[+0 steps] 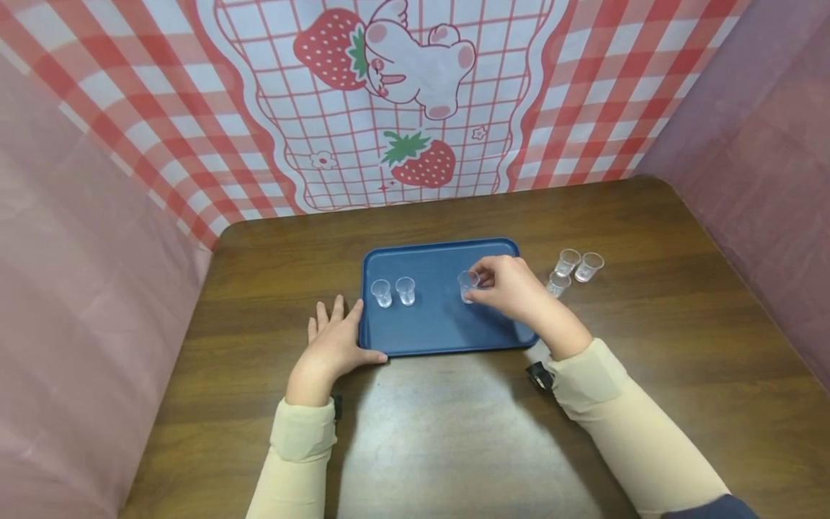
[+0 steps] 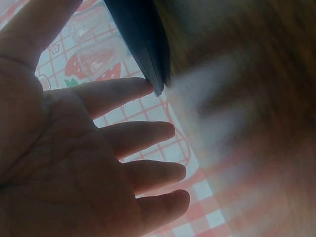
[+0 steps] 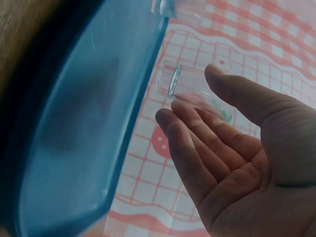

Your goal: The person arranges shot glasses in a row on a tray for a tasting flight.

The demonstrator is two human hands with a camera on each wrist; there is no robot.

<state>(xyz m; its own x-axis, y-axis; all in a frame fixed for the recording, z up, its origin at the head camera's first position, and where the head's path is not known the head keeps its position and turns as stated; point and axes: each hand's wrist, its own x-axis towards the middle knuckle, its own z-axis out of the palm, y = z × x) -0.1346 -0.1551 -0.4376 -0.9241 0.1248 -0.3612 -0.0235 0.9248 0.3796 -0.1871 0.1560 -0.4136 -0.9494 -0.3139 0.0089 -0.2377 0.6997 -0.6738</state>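
A small clear plastic cup [image 1: 465, 288] is pinched between the thumb and fingers of my right hand [image 1: 515, 290]. In the right wrist view the held cup [image 3: 190, 86] hangs just off the blue tray [image 3: 79, 143], with a gap under its base. Two similar cups, one clear cup [image 1: 381, 294] and another cup [image 1: 405, 291], stand side by side on the left part of the tray [image 1: 441, 335]. My left hand [image 1: 329, 347] has its fingers spread, and its thumb and index finger touch the tray's front left corner.
On the brown wooden table [image 1: 441, 425], right of the tray, three more clear cups [image 1: 588, 267] stand close together, one partly behind my right hand. A red-and-white checked cloth [image 1: 246, 130] with strawberries hangs along the back edge. Pink cloth [image 1: 84, 288] covers both sides.
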